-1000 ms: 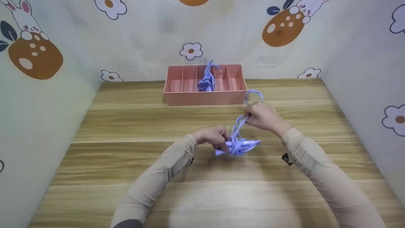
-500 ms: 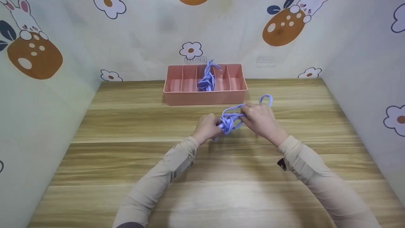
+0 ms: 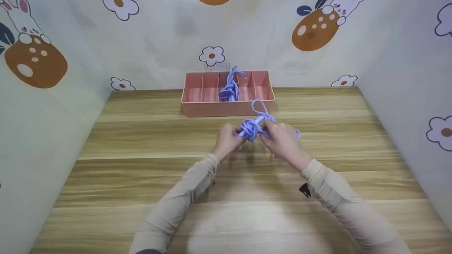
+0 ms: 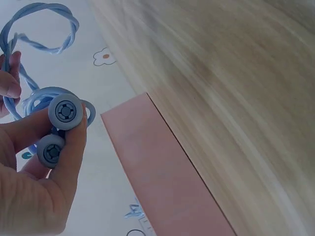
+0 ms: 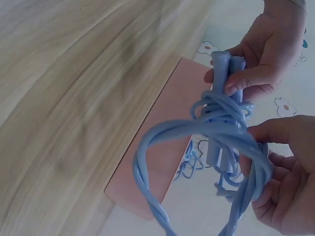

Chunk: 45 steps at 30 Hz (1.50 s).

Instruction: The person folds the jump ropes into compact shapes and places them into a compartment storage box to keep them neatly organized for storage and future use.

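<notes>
Left hand (image 3: pixel 226 141) of mine grips both rope handles (image 5: pixel 221 73), right hand (image 3: pixel 283 141) pinches loose rope (image 5: pixel 172 129) — on my side of the pink box (image 3: pixel 226 109). Probably I'm tying it up — hard to see exactly how — so next needs a snug pull.

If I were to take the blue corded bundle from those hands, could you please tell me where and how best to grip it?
Probably from above, round its wrapped middle: cord coils thickly there round two side-by-side handles, open to view between the left hand and the right hand. The twisted loop looks poorer, as pulling it might undo the wrap.
</notes>
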Available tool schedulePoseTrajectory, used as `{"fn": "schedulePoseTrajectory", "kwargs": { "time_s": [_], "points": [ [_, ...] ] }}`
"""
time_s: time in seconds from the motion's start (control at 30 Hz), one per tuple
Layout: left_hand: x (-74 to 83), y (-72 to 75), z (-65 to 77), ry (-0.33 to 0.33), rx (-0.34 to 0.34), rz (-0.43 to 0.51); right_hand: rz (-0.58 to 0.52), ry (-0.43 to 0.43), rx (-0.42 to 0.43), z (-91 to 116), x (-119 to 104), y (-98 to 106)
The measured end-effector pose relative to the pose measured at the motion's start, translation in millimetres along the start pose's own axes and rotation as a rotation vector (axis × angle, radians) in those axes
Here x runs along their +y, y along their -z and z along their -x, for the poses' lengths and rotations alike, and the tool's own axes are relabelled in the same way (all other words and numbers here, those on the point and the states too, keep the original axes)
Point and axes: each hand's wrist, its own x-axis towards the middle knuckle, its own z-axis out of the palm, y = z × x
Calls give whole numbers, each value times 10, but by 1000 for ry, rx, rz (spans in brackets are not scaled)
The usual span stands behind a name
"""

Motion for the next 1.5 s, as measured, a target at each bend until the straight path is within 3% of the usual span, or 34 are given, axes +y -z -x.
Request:
{"fn": "schedulePoseTrajectory", "kwargs": {
  "time_s": [0.17,0.3,0.43,0.57,0.77,1.07,1.3,1.5],
  "points": [
    [-41,21,-23,158,-55,315,-178,-120,-104,-9,-19,-6],
    [-89,62,-64,314,-94,598,-275,-133,-158,25,-16,-40],
    [-142,95,-119,448,-117,808,-290,-105,-131,74,-15,-105],
    [-175,108,-145,491,-168,946,-254,-65,-68,136,28,-189],
    [-207,125,-108,499,-287,1020,-292,4,-33,208,79,-264],
    [-251,170,-51,520,-439,972,-234,122,10,264,119,-261],
    [-252,115,-5,455,-470,924,-208,104,-20,278,135,-210],
    [-208,71,20,437,-447,1015,-82,160,82,286,169,-213]
  ]
}}
